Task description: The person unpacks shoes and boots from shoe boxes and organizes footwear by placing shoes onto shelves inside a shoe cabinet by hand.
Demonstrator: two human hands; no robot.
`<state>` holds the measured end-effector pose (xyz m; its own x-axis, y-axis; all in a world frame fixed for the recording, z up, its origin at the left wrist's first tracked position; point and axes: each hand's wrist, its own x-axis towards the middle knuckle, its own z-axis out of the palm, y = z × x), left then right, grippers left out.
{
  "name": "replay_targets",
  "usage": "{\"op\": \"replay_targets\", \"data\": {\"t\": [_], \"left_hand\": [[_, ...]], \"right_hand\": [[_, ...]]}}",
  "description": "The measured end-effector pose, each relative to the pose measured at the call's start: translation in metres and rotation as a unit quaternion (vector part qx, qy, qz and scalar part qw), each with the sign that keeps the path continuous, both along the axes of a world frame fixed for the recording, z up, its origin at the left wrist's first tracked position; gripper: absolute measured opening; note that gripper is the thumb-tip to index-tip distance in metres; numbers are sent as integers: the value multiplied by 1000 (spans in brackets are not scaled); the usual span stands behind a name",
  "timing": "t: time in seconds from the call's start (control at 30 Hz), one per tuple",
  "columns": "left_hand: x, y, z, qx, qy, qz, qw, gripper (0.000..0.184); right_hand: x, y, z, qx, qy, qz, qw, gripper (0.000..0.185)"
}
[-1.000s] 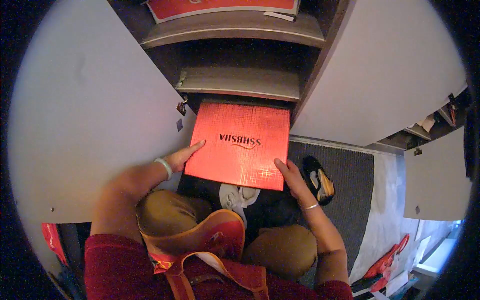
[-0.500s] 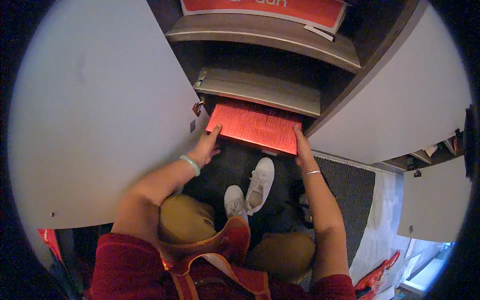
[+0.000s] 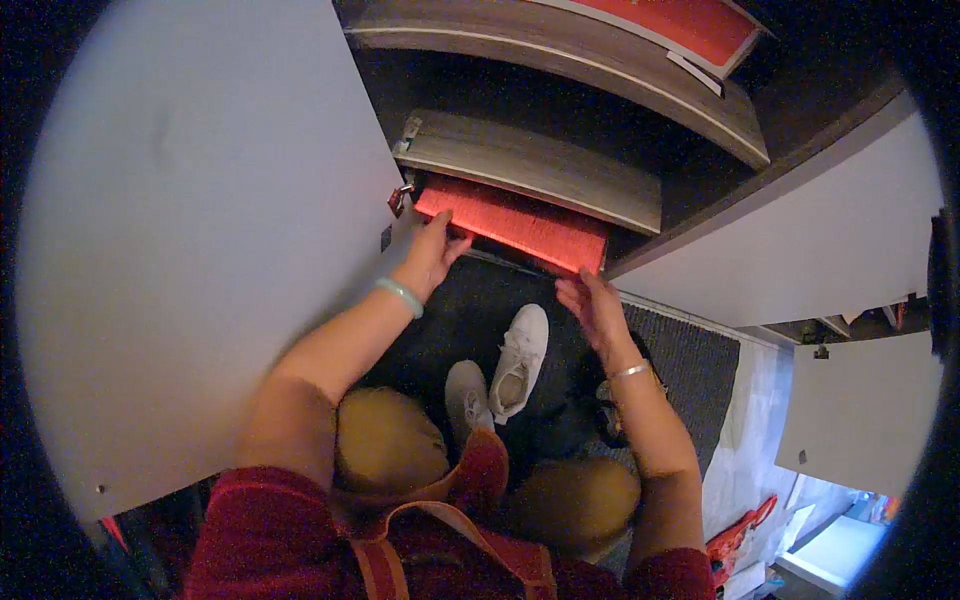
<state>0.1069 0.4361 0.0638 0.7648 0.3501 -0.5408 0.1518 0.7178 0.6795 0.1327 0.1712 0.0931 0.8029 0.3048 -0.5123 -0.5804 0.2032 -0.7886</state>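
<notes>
The red box [image 3: 520,222] lies mostly inside the bottom compartment of the cabinet, under the lower wooden shelf [image 3: 530,165], with its front edge showing. At the box's left front corner is my left hand [image 3: 435,252], thumb on the edge and fingers spread below it. My right hand [image 3: 594,305] touches the right front corner with its fingertips, the fingers apart and loosely curved. Neither hand is wrapped round the box.
White cabinet doors stand open at left [image 3: 220,230] and right [image 3: 800,240]. An upper shelf [image 3: 580,65] holds a red and white box [image 3: 690,35]. White shoes [image 3: 520,350] are on the dark mat [image 3: 690,380], with a dark shoe near my right forearm.
The red box has moved from above my knees into the bottom compartment, tilting flat. Both hands followed it forward and their grasp has loosened. The view has shifted and turned.
</notes>
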Motion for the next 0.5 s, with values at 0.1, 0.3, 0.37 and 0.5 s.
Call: {"op": "replay_targets", "data": {"t": [0.1,0.3,0.37,0.5], "left_hand": [[30,-2,-3,49,5,31,998,22],[78,11,-10,118,11,19,993,25],[87,15,-17,92,-3,12,996,28],[91,10,-12,37,-82,35,995,25]], "right_hand": [[36,21,-9,-17,-14,-22,1000,32],[91,44,-23,-40,-19,5,999,34],[102,47,-33,-37,-60,-15,997,39],[101,46,-27,-51,-58,8,997,42]]}}
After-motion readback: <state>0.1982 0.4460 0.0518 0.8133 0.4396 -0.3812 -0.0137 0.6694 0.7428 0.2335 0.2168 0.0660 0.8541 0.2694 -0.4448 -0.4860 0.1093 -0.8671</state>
